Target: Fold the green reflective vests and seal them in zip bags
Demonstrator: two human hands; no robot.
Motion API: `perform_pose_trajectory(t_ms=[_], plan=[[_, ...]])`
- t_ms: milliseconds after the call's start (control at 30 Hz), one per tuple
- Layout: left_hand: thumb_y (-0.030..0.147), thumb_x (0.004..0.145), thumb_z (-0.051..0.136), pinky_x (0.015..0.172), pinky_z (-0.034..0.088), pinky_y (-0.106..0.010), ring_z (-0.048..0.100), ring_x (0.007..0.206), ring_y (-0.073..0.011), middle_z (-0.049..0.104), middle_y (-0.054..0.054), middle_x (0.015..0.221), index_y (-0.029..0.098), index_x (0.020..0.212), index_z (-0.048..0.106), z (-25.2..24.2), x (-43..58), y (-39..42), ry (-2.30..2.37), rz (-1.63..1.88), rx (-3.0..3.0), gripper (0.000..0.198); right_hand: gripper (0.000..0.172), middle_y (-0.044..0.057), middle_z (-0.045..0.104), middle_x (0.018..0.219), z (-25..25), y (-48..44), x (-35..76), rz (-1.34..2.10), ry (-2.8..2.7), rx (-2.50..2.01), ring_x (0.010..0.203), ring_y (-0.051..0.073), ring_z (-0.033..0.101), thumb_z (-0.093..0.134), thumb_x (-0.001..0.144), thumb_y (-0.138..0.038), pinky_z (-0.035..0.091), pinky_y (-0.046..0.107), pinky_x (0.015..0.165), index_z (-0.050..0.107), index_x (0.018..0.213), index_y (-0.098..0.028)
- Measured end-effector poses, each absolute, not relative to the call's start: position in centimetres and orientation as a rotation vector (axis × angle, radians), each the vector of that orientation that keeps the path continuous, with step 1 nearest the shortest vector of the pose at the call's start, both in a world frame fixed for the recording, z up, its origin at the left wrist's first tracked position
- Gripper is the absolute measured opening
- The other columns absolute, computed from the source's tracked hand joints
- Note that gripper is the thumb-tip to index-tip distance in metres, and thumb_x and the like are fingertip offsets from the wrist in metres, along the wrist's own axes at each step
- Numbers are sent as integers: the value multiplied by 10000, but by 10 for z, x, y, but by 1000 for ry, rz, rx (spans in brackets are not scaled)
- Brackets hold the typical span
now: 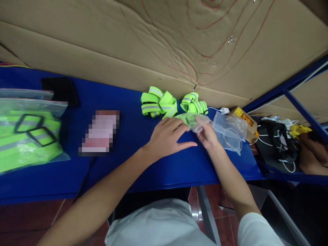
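My right hand (208, 136) pinches the end of a small clear plastic bag (201, 122), in which neon yellow-green material shows. Just left of it my left hand (167, 136) is spread, thumb stretched out, its fingertips at the bag's other end; whether they press on it cannot be made out. Behind both hands lie two bundles of neon reflective strap, a larger looped bundle (159, 102) and a smaller coiled bundle (194, 103). To the right of my right hand are some loose clear plastic bags (228, 131).
On the blue table (123, 171) at left lies a large zip bag of reflective straps (28, 136), beside a black object (60, 90) and a blurred-out phone-like device (99, 133). A cardboard box (243, 119) and a white plug (224, 110) are at right. Cardboard (102, 44) walls the back.
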State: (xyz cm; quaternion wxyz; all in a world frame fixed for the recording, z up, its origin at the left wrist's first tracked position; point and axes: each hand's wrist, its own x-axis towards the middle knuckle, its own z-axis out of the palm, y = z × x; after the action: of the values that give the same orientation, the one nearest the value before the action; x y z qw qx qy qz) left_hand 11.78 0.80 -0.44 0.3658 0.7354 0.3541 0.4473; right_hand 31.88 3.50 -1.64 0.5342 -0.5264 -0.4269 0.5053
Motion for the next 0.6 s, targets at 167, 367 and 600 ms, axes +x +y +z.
perform_pose_trajectory(t_ms=[167, 367, 600], plan=[[430, 737, 894, 1237, 309, -503, 523, 1389, -374, 610, -110, 1466, 256, 1370, 637, -1, 110, 18, 883, 1330, 2013, 705, 491, 23, 719, 840, -6, 21, 311, 1450, -1034, -1152, 679, 174, 667, 759, 783, -659, 603, 331, 651, 663, 994, -226], [429, 798, 846, 940, 532, -386, 708, 1006, -267, 771, -73, 1059, 195, 1077, 729, 8, 110, 18, 872, 1378, 1288, 382, 447, -4, 648, 912, 0, 15, 317, 968, -1357, -1088, 813, 163, 619, 799, 821, -582, 550, 310, 767, 641, 1129, -300], [271, 658, 947, 931, 554, -375, 730, 972, -235, 788, -65, 1077, 193, 1040, 766, -12, 104, 40, 604, 953, 901, 429, 446, 7, 668, 968, -3, 22, 322, 1029, -1564, -1052, 816, 178, 621, 775, 851, -538, 539, 334, 759, 641, 1218, -323]])
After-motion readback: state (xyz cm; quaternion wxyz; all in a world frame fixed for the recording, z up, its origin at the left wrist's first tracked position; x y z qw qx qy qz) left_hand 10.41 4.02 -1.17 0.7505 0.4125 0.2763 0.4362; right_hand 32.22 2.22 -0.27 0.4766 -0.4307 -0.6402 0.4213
